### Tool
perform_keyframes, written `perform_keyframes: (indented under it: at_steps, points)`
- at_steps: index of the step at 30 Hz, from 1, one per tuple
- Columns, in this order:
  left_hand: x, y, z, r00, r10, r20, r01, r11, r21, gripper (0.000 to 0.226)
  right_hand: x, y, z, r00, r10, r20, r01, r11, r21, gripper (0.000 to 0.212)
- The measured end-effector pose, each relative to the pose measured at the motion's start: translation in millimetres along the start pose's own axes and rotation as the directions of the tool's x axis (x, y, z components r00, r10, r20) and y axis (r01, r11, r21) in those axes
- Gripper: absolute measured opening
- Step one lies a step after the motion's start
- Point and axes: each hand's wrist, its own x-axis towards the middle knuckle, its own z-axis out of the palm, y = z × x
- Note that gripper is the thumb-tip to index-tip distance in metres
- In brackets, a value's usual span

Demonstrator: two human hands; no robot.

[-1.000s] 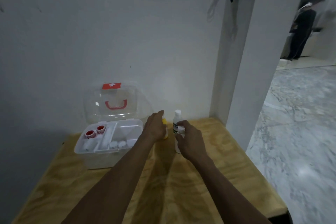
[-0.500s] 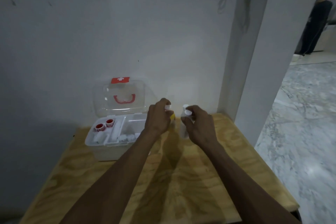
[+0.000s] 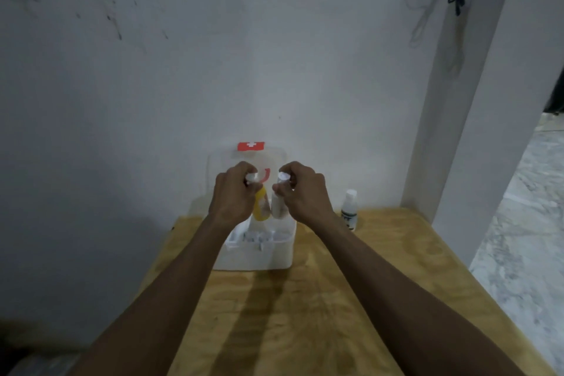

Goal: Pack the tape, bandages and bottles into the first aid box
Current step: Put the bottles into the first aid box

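fingers: left hand (image 3: 233, 192) pinches yellow bottle (image 3: 261, 207), right hand (image 3: 302, 191) pinches white bottle (image 3: 277, 206)
spot: both just over the open first aid box (image 3: 259, 256)

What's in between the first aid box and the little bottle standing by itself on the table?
Only bare wooden table shows between the first aid box and the lone bottle in the head view.

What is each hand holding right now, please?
Left hand: fingers grip the yellow bottle by its top.
Right hand: fingers grip the white bottle by its top.
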Motion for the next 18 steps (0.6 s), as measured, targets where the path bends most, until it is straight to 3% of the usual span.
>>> perform_keyframes:
  at_steps: [11, 18]
  points:
    - [1.5, -26.9, 49.1, 0.965, -0.094, 0.243, 0.07, 0.992, 0.106, 0.029, 7.4, 30.8, 27.5, 0.968, 0.068, 0.241, -0.019, 0.979, -0.201, 0.023]
    - [-2.3, -33.7, 57.5, 0.942, -0.117, 0.316, 0.088, 0.991, 0.105, 0.032, 3.2, 48.6, 39.5, 0.955, 0.09, 0.284, 0.011, 0.942, -0.334, 0.03]
